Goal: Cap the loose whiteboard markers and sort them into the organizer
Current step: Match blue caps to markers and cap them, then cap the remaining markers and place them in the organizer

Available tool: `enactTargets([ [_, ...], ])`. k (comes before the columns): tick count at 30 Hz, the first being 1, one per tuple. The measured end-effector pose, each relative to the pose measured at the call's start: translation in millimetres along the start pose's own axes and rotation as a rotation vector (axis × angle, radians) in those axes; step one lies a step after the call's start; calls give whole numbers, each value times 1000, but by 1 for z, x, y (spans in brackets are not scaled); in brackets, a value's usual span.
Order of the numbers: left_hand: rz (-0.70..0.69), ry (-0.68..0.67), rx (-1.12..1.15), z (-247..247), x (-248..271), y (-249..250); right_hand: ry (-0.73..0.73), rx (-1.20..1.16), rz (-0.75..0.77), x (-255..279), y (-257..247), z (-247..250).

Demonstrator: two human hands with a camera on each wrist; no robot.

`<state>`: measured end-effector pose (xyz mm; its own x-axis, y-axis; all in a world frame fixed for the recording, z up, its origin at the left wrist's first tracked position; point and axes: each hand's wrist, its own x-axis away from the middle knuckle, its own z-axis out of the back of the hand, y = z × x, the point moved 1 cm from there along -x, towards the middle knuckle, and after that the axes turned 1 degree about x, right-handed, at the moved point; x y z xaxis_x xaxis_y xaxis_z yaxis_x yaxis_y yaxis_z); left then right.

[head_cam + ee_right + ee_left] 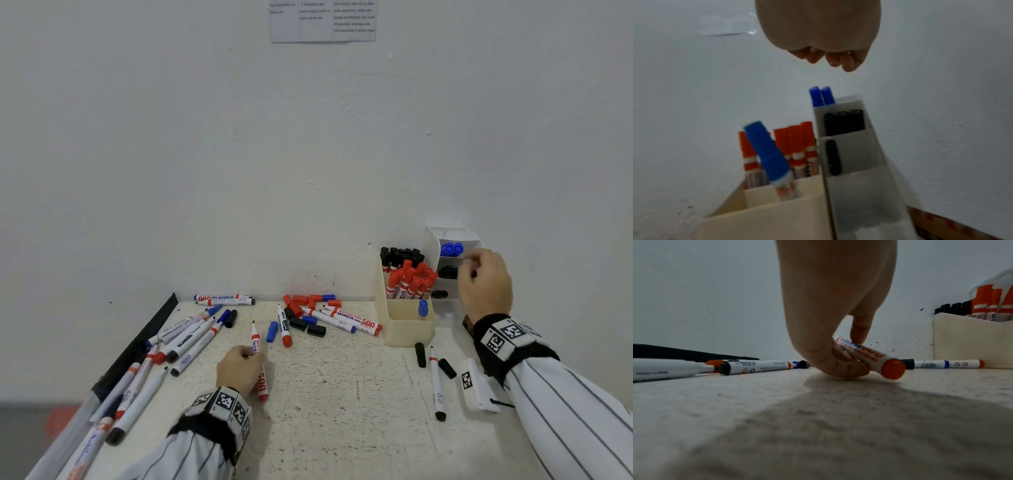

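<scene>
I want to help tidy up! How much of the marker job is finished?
Partly done. Done: capped red markers and black ones stand in the beige organizer. In hand: the left hand holds an uncapped red marker; the right hand hangs over the white organizer, holding nothing. Left: loose caps and many markers on the table.

On the bench [342, 411], against the wall [308, 154]: organizer [406, 329] at far right, with a tiered holder [432, 246] just beside it on the right. In the organizer: upright markers [407, 281], rear and middle compartments; a single marker [423, 309] in front. Heap of loose caps [305, 310] and markers left of the organizer. Fan of markers [178, 346] along the left edge. Left hand [239, 368] near centre, on a marker [257, 356]; right hand [484, 281] raised before the holder.
</scene>
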<state>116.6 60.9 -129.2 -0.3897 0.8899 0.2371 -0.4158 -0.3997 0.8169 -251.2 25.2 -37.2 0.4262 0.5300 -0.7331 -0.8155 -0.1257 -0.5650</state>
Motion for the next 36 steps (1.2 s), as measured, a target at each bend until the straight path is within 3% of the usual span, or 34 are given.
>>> enactTargets([
  [3, -5, 8, 46, 1, 3, 2, 21, -140, 117, 4, -29, -2],
  [6, -13, 62, 91, 5, 5, 4, -106, -280, 157, 11, -60, -10],
  [8, -44, 100, 103, 8, 7, 6, -322, -327, 122, 20, -79, -21],
  [11, -60, 153, 126, 11, 9, 7, -762, -249, 63, 40, -98, -41],
  [14, -21, 153, 127, 12, 8, 7, -1183, -109, 118, 66, -106, -64],
  [17, 34, 130, 131, 12, 8, 6, -1382, 60, 214, 91, -115, -88],
  [30, 23, 41, 170, 5, 2, 2, -1295, 384, 195, 108, -123, -196],
  [36, 24, 23, 213, 6, 3, 2, -1113, 454, 139, 100, -121, -217],
])
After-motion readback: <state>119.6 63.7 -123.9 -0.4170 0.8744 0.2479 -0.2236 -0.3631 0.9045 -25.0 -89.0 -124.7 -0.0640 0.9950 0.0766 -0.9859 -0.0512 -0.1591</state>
